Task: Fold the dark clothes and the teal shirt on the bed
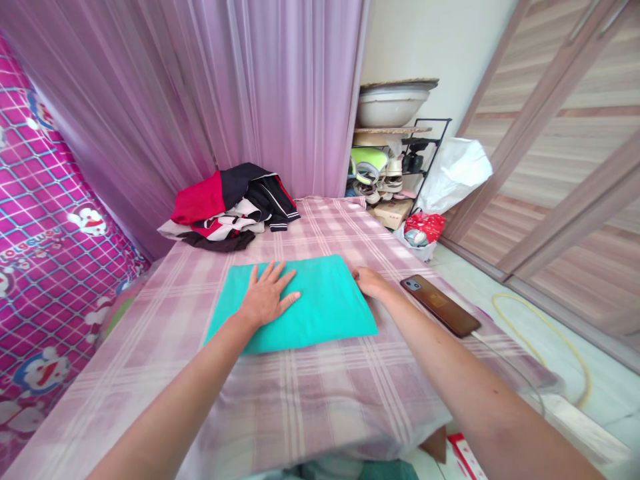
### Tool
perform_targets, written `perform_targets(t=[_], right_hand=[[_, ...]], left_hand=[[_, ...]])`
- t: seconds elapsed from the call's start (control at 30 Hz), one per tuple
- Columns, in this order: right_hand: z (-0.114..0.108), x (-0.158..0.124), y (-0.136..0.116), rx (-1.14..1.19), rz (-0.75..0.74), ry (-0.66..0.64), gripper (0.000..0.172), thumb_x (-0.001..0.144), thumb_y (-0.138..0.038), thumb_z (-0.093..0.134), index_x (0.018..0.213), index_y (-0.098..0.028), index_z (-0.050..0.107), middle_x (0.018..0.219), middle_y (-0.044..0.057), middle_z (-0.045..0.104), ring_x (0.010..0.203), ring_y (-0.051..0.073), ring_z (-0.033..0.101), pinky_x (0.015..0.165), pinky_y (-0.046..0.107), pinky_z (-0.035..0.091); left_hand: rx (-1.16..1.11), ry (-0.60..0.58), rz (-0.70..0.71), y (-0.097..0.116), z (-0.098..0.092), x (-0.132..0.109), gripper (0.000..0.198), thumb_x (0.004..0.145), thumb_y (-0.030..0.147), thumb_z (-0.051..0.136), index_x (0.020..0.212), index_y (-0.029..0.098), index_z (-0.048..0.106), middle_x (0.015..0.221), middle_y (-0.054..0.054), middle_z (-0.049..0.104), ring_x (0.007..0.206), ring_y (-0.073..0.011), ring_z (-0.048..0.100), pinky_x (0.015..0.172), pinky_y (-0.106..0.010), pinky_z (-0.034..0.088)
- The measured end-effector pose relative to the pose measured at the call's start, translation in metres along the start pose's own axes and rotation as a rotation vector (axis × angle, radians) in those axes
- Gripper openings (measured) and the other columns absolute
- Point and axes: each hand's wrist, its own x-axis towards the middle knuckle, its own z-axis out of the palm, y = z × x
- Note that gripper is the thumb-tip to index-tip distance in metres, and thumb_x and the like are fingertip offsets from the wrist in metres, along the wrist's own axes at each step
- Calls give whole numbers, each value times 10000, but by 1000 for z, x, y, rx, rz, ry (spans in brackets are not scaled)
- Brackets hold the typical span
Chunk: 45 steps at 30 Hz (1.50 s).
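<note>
A flat turquoise sheet, cloth-like and roughly rectangular, lies on the plaid cloth that covers the table or bed in front of me. My left hand rests palm down on its left half, fingers spread. At the sheet's right edge, my right hand has its fingers curled in, pinching the border; the fingertips are partly hidden. Just right of that hand, a brown-cased phone lies face down with a white cable plugged into its near end.
A heap of dark, red and white clothes lies at the far left by the purple curtain. Beyond the far right corner stands a rack with shoes and a basin. Plastic bags and a wooden wardrobe are on the right.
</note>
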Motion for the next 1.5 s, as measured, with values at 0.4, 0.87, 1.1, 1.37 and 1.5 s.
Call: perform_targets(t=[0.4,0.87,1.1,1.37,1.5], right_hand=[[-8,-1,16,285,-41,-159,139,833,-190,613,925,-171,716,742,-1,722,621,125,644,591,212,473],[-7,-12,16,104,-124,-17,251,815,-359,670,1021,-226,723,876,13,747,772,163,659,614,239,386],[-8,-17,13,94,-122,20,280,808,-354,692,1059,-235,726,904,12,754,810,168,671,652,243,406],[-11,-21,9,52,-134,59,214,818,-361,692,995,-246,730,925,17,762,853,181,682,652,248,409],[-10,-22,7,38,-112,70,193,826,-355,697,985,-249,717,917,18,759,856,190,683,660,261,413]], left_hand=[[49,-225,-89,-11,7,16,537,933,578,373,1385,343,540,1543,-48,433,1442,-308,340,1171,-577,177],[-89,-599,70,48,-6,160,915,735,641,556,1493,166,365,1571,-131,360,1409,-289,396,1136,-369,317],[-233,-725,27,34,-4,172,751,607,574,678,1250,194,600,1263,-78,678,1118,-277,629,942,-343,501],[-367,-695,101,32,-5,157,412,596,314,651,1000,236,618,918,39,692,906,-186,625,825,-283,501],[-494,-648,142,28,-12,136,275,660,368,659,883,221,590,809,54,656,818,-150,594,788,-268,487]])
